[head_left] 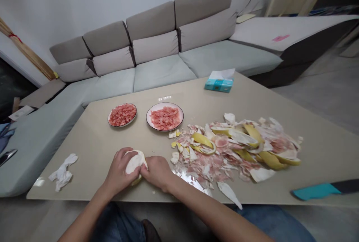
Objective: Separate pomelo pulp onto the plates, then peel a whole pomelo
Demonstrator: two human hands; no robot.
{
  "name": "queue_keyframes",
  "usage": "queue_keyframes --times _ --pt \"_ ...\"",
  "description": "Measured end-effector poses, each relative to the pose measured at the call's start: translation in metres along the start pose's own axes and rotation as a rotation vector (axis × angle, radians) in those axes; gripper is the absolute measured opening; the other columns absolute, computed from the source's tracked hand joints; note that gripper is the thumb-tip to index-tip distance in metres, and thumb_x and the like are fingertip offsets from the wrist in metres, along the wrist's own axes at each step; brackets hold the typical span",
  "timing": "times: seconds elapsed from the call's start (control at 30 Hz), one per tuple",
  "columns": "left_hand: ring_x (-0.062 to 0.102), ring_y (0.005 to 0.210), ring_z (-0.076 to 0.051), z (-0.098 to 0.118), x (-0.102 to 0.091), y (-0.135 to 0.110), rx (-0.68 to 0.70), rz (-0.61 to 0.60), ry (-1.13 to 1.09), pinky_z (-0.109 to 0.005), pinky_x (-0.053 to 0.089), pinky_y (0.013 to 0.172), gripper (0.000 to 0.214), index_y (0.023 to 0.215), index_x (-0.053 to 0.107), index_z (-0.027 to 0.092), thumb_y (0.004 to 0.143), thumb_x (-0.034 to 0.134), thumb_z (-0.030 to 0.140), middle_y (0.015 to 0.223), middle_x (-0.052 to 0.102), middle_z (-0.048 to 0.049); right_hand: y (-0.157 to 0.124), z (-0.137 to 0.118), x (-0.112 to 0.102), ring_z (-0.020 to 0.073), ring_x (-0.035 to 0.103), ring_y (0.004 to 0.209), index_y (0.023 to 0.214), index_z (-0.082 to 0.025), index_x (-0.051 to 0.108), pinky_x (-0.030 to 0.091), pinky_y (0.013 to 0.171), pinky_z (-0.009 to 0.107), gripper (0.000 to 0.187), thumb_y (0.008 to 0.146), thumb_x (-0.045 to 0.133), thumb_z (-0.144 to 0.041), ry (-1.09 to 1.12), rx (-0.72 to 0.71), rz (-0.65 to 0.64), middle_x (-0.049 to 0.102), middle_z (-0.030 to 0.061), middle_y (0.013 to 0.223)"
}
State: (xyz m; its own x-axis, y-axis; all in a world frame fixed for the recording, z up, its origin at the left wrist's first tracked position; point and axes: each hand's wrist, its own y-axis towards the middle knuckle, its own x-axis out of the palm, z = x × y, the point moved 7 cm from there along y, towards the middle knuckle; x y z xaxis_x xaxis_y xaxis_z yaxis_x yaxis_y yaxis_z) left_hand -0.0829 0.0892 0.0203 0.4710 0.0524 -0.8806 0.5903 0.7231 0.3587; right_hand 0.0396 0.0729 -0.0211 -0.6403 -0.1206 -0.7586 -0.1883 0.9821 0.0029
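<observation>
Near the front edge of the table, a partly peeled pomelo (135,163) shows white pith on top and a bit of yellow rind along its edge and below. Wrapped around its left side is my left hand (120,171), fingers over the top and thumb across the front. My right hand (157,171) grips the right edge, its thumb pressed against the pith and its other fingers mostly hidden. To the right of my hands spreads a heap of peel (221,148): yellow rind strips, white pith and thin pinkish membranes.
Two plates of pink pomelo flesh stand farther back, a left plate (120,126) and a right plate (149,120). A teal-bladed knife (316,191) lies at the right front edge. Crumpled tissue (62,173) lies at left; a tissue pack (220,84) sits at the back, before a sofa (157,75).
</observation>
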Motion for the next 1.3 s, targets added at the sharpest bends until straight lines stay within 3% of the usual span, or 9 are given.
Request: queue_keyframes --times 0.17,0.27,0.37,0.43,0.57,0.73,0.93,1.07,1.3 --pt "0.055 0.109 -0.024 -0.014 -0.001 0.014 -0.010 -0.140 -0.159 -0.040 0.047 0.096 0.034 0.110 0.060 0.022 0.076 0.062 0.022 0.115 0.058 -0.0095 0.009 0.011 0.009 0.0114 0.046 0.060 0.070 -0.014 0.062 0.031 0.055 0.021 0.025 0.085 0.046 -0.027 0.200 -0.148 -0.107 0.056 -0.0014 0.063" --pt "0.055 0.110 -0.024 -0.024 -0.002 0.018 0.016 -0.211 -0.255 -0.039 0.046 0.096 0.033 0.110 0.061 0.022 0.077 0.059 0.021 0.115 0.059 -0.0092 0.012 0.012 0.010 0.0091 0.038 0.058 0.066 -0.015 0.056 0.028 0.051 0.018 0.027 0.087 0.044 -0.028 0.310 -0.223 -0.179 0.043 -0.0055 0.059" --pt "0.055 0.111 -0.024 -0.029 -0.003 0.016 0.034 -0.209 -0.279 -0.039 0.046 0.097 0.034 0.110 0.062 0.022 0.077 0.059 0.022 0.116 0.058 -0.0095 0.012 0.008 0.007 0.0092 0.038 0.058 0.066 -0.015 0.055 0.030 0.052 0.018 0.027 0.087 0.044 -0.029 0.375 -0.265 -0.222 0.041 -0.0057 0.059" --pt "0.055 0.111 -0.024 -0.028 -0.004 0.012 0.030 -0.175 -0.254 -0.040 0.046 0.096 0.035 0.111 0.061 0.022 0.076 0.060 0.022 0.116 0.058 -0.0095 0.008 0.003 0.002 0.0105 0.042 0.059 0.068 -0.015 0.058 0.031 0.053 0.020 0.030 0.088 0.043 -0.031 0.343 -0.251 -0.223 0.048 -0.0041 0.060" --pt "0.054 0.112 -0.024 -0.016 -0.003 0.003 0.042 -0.128 -0.188 -0.040 0.046 0.097 0.039 0.115 0.059 0.024 0.076 0.061 0.020 0.118 0.056 -0.0097 -0.001 0.000 -0.009 0.0196 0.059 0.069 0.085 -0.013 0.069 0.035 0.059 0.026 0.040 0.090 0.040 -0.041 0.032 -0.072 -0.158 0.069 0.0088 0.078" --pt "0.053 0.113 -0.025 -0.001 -0.006 -0.005 0.106 -0.081 -0.157 -0.041 0.048 0.096 0.043 0.116 0.058 0.027 0.074 0.062 0.018 0.120 0.055 -0.0088 -0.007 -0.007 -0.006 0.0268 0.067 0.083 0.096 -0.013 0.072 0.040 0.066 0.030 0.041 0.087 0.042 -0.040 -0.118 -0.013 -0.196 0.073 0.0163 0.094" --pt "0.055 0.110 -0.025 0.005 -0.007 -0.006 0.138 -0.040 -0.146 -0.043 0.047 0.095 0.040 0.113 0.058 0.026 0.074 0.062 0.019 0.115 0.059 -0.0085 -0.004 -0.001 0.008 0.0244 0.066 0.082 0.095 -0.014 0.072 0.038 0.067 0.028 0.034 0.084 0.046 -0.033 -0.101 0.016 -0.051 0.074 0.0140 0.092" --pt "0.056 0.108 -0.025 0.004 -0.006 -0.004 0.152 -0.040 -0.160 -0.043 0.046 0.096 0.039 0.111 0.059 0.024 0.073 0.061 0.018 0.111 0.062 -0.0081 -0.003 0.006 0.017 0.0197 0.062 0.073 0.086 -0.015 0.073 0.033 0.063 0.026 0.029 0.083 0.047 -0.027 0.040 0.031 0.023 0.074 0.0102 0.084" --pt "0.056 0.109 -0.024 -0.003 -0.009 -0.005 0.166 -0.050 -0.190 -0.043 0.046 0.097 0.038 0.111 0.060 0.023 0.073 0.060 0.020 0.112 0.063 -0.0084 -0.003 0.011 0.010 0.0122 0.052 0.064 0.074 -0.015 0.069 0.029 0.058 0.021 0.024 0.084 0.050 -0.025 0.167 -0.131 -0.060 0.065 -0.0010 0.068"
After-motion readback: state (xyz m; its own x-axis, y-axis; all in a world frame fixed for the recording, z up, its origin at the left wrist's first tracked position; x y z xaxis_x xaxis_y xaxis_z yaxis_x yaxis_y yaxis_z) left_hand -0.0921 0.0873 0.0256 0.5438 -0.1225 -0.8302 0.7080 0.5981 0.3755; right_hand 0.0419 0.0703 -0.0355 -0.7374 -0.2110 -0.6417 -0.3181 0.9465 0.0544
